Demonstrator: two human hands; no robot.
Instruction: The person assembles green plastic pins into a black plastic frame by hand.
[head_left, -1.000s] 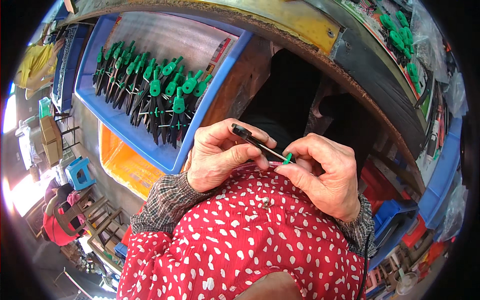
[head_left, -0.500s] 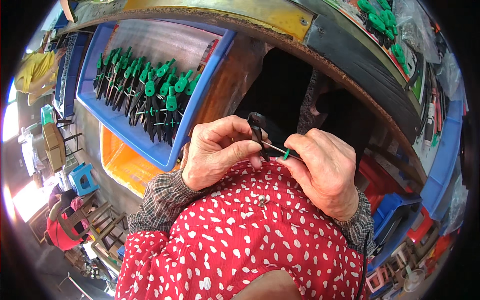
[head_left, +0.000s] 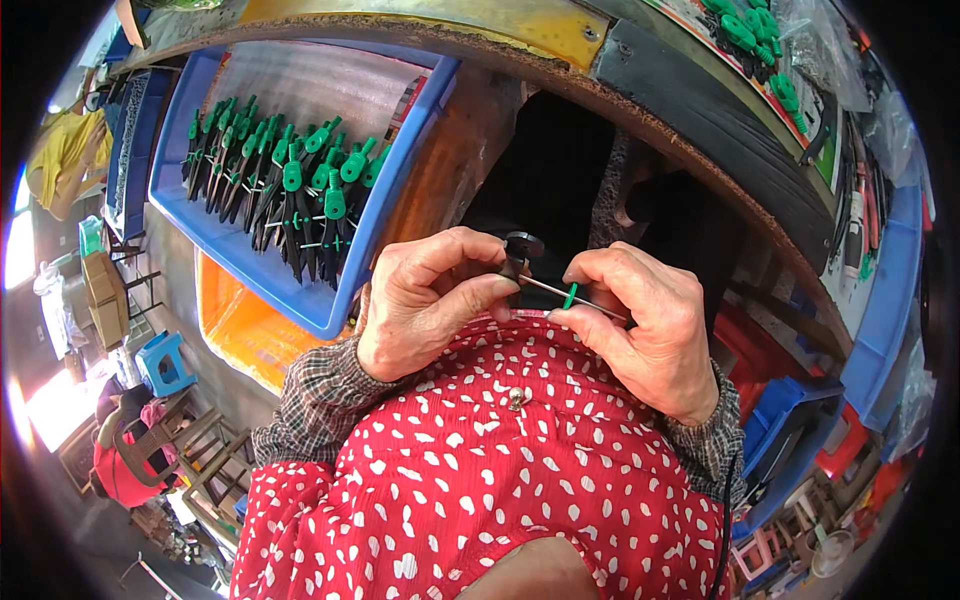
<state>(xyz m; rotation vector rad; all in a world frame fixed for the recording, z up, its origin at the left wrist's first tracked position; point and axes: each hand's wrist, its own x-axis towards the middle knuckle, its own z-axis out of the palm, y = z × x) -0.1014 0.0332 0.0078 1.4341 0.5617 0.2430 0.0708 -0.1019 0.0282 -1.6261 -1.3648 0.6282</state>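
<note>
Since a moment ago you have tipped the small black plastic tool (head_left: 517,255) more upright; your left hand (head_left: 425,300) pinches it at chest height, your right hand (head_left: 645,325) grips its thin metal pin with the green ring (head_left: 571,295). Beyond sits a blue plastic tray (head_left: 340,300) of green-handled tools (head_left: 285,190).

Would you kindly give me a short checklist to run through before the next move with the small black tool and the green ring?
1. Left hand grips the black tool by its handle: ok.
2. Right hand pinches the thin metal shaft: ok.
3. Green ring sits on the shaft, beside the right fingertips: ok.
4. Ring fully seated at its final place: cannot tell, fingers hide the shaft's end.
5. Blue tray with finished green-and-black tools lies beside the left hand, looking within easy reach: ok.
</note>
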